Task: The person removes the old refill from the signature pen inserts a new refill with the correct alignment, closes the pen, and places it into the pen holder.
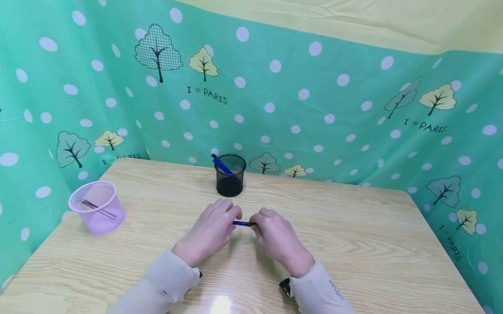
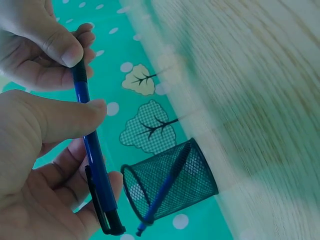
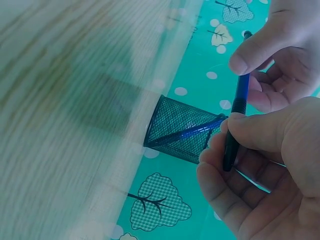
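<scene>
Across my head view, a green curtain (image 1: 288, 83) with white dots and printed trees surrounds a pale wooden table (image 1: 384, 255). Two light sleeves (image 1: 341, 312) reach in from the near edge. Ahead of me, at the middle of the table, the left hand (image 1: 211, 227) grips the barrel of a blue pen (image 2: 103, 177) near its clip end, thumb against fingers; the right hand (image 1: 278, 239) pinches its black grip end. The pen spans crosswise between them. To my left stands a lilac holder (image 1: 104, 222) containing thin dark sticks (image 1: 98, 208). Just beyond the hands, a black mesh cup (image 1: 229, 185) holds a second blue pen (image 1: 224, 166), leaning.
</scene>
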`<state>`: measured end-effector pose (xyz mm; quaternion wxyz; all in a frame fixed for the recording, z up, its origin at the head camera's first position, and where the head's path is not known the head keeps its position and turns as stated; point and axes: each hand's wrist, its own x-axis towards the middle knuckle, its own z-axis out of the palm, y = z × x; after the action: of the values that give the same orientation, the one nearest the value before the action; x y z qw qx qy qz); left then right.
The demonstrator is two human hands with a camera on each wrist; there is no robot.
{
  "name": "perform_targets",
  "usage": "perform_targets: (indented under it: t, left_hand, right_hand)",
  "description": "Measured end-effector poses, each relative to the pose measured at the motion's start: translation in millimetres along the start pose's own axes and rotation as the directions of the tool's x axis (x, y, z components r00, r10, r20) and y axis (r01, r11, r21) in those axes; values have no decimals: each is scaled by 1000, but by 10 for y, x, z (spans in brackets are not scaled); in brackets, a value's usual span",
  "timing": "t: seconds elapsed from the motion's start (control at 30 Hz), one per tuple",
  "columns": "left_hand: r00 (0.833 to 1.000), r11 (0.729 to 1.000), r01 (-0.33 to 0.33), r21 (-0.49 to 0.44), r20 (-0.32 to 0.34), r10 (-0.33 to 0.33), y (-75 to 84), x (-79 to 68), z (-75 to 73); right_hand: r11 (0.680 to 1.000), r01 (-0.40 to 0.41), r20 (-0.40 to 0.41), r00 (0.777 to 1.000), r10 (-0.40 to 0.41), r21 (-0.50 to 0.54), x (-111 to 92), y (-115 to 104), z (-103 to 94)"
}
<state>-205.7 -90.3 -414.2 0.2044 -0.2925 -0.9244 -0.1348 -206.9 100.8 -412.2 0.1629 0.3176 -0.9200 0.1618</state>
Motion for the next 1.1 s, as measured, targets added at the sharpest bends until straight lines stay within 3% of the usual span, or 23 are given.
perform_targets:
  t: [0.4, 1.1]
  left_hand:
    - [1000, 1000, -23, 13, -1, 23, 3, -14, 7]
    - [996, 999, -4, 49, 92, 0, 18, -5, 6]
  right_hand:
    - [1000, -1, 12, 1000, 1, -11, 7, -9, -8]
    - [1000, 1, 0, 1000, -1, -19, 0, 3, -4]
